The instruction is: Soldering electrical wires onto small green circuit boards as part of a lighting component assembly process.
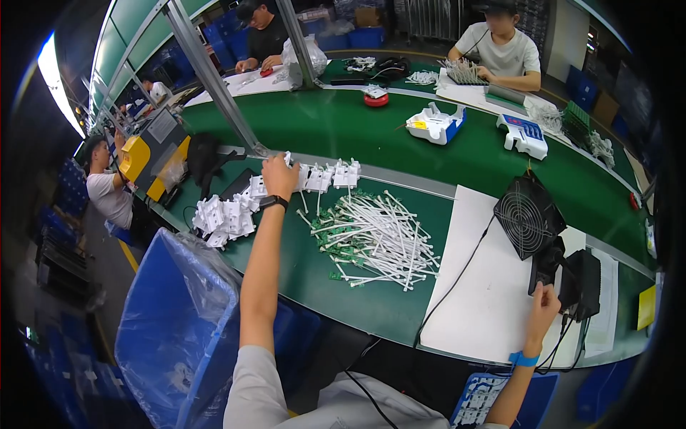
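Observation:
My left hand (280,176), with a dark band on its wrist, reaches to the far side of the bench and closes its fingers on a small white plastic part (288,158). That part belongs to a row of similar white parts (319,176), and more lie in a heap (224,217) to the left. Nearer the middle is a pile of white cables with small green circuit boards (379,239). My right hand (544,313), wearing a blue wristband, has its fingers closed at the lower edge of a small black device (546,268); what they grip is hidden.
A black fan (529,214) stands on white sheets (475,286), with cords and a black box (582,282) beside it. A lined blue bin (153,307) is at the left. Beyond the metal rail, a green conveyor (343,139) carries white-and-blue housings (437,124). Several people work nearby.

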Available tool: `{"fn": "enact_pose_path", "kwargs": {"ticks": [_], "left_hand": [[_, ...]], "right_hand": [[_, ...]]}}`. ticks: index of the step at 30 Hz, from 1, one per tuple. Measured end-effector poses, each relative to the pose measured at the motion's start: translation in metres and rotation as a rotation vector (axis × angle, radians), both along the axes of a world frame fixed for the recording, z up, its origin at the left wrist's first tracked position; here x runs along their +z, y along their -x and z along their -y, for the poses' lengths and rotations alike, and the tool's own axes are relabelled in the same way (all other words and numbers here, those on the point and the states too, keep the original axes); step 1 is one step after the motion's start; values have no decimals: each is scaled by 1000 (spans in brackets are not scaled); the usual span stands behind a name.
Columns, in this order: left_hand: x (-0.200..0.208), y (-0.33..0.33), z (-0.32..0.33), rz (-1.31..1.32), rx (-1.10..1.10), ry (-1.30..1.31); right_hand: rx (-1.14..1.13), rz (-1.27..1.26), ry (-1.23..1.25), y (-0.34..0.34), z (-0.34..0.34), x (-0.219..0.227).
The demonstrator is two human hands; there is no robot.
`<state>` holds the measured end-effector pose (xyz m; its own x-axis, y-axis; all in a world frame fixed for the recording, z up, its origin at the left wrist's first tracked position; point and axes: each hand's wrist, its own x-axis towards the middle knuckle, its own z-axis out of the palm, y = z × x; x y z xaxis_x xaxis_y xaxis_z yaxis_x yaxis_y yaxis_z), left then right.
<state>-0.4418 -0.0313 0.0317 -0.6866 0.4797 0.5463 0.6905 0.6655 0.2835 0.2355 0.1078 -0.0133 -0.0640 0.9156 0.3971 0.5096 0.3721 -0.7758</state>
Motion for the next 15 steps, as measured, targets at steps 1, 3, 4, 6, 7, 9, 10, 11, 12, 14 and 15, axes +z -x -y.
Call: {"fn": "enact_pose_path", "kwargs": {"ticks": [1, 3, 4, 6, 7, 9, 10, 11, 12, 14, 15], "left_hand": [[2, 8, 0, 10, 23, 65], [-1, 27, -1, 77, 53, 237], [-10, 42, 3, 75, 61, 232], [-27, 64, 5, 63, 71, 271], [-24, 62, -7, 301, 11, 315], [-27, 67, -3, 314, 36, 288], [-25, 75, 2, 329, 50, 300], [-24, 81, 6, 331, 56, 303], [-21, 86, 8, 366, 64, 302], [-16, 88, 4, 469, 93, 311], [-14, 82, -3, 473, 79, 311]], "right_hand": [[34, 79, -11, 9, 6, 8], [83, 47, -49, 28, 26, 19], [146, 26, -30, 41, 35, 22], [337, 48, -51, 71, 59, 27], [417, 126, -91, 81, 71, 28], [716, 146, 10, 128, 100, 57], [834, 80, 22, 156, 114, 68], [955, 12, 35, 181, 126, 76], [1046, 51, -15, 202, 134, 80], [1152, 121, -174, 238, 148, 78], [1163, 157, -284, 253, 152, 73]]}}
